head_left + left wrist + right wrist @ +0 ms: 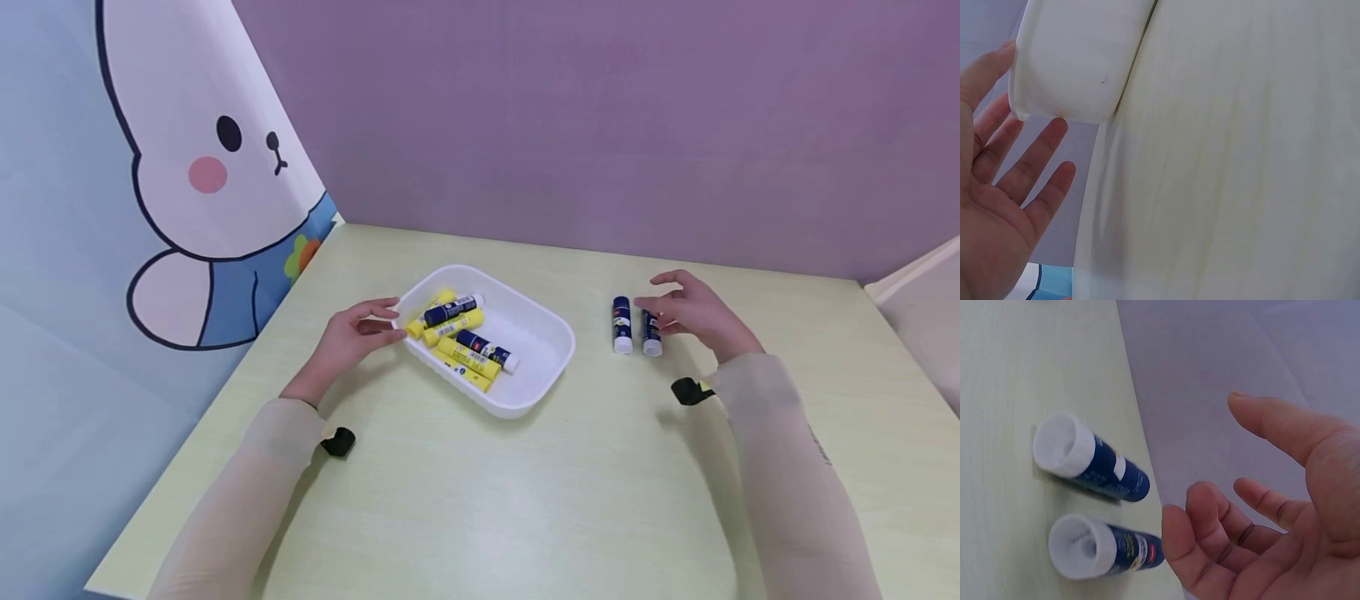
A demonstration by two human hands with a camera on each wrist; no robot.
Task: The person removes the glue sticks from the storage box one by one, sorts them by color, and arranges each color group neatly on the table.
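Note:
A white plastic tray [536, 340] holds several yellow glue sticks [453, 327] and two dark blue glue sticks [453, 311] with white ends. At its left end, my left hand [351, 337] touches the rim with thumb and fingertips spread. Close up in the left wrist view, the tray's outer wall [1079, 62] meets those fingertips. Two more blue glue sticks, the left one [622, 323] and the right one [651, 340], lie side by side on the table. Over the right one hovers my right hand [693, 312], fingers loosely bent and nothing between them.
The pale table [480, 492] ends at a purple panel [600, 125] behind. On the left hangs a blue sheet with a cartoon rabbit [202, 217]. A whitish panel [922, 317] stands at the right edge. Black wrist cameras sit under both sleeves.

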